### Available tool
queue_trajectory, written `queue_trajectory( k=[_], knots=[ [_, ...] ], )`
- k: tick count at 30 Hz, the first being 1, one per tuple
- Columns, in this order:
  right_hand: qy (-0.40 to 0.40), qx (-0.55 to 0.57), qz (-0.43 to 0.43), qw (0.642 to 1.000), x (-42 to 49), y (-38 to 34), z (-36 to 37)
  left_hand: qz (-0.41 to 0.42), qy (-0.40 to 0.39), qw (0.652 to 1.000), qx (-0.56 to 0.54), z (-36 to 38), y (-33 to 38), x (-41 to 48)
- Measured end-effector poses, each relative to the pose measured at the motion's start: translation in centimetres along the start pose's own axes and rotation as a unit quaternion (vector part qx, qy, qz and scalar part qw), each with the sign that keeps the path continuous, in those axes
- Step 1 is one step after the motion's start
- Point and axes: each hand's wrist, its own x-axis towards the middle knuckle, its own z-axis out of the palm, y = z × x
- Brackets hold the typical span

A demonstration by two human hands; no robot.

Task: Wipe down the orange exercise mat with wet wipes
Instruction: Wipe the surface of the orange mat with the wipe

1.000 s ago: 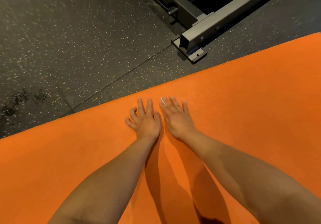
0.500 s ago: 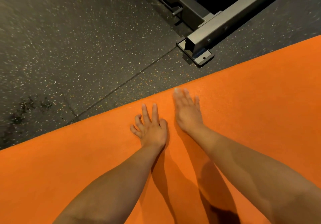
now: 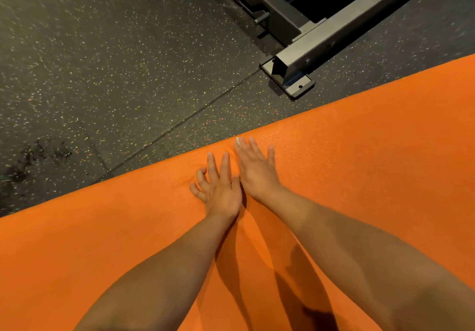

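Nothing legible shows: no text, label, brand, number or sign on the orange exercise mat (image 3: 359, 166), on the speckled rubber floor (image 3: 108, 73) beyond its far edge, or on the grey steel frame beam (image 3: 334, 32) standing there.

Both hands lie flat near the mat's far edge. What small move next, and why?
Probably sweep the right hand back toward the body: its fingertips sit at the far edge of the orange exercise mat, nothing ahead; the left hand rests alongside.

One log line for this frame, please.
left hand: open, on mat | right hand: open, flat by mat edge | wipe: none clearly seen
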Motion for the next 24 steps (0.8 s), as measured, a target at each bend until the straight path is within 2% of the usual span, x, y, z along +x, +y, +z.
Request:
queue_trajectory(
  k=[6,10,16,24],
  knots=[
    [-0.052,-0.029,-0.03,0.998,-3.6,-0.2,1.1,0.018,0.001,0.998,-0.057,-0.6,-0.8,-0.1],
    [-0.063,-0.056,-0.042,0.996,-7.4,0.3,2.0,0.038,0.006,0.999,-0.024,-0.5,-1.5,-2.1],
    [-0.079,-0.069,-0.048,0.993,-14.7,0.8,4.5,0.044,0.035,0.998,-0.033,3.2,-3.5,-11.8],
    [-0.115,-0.061,-0.041,0.991,-25.3,1.3,6.3,0.048,-0.012,0.998,-0.031,5.5,-5.3,-21.6]
  ],
)
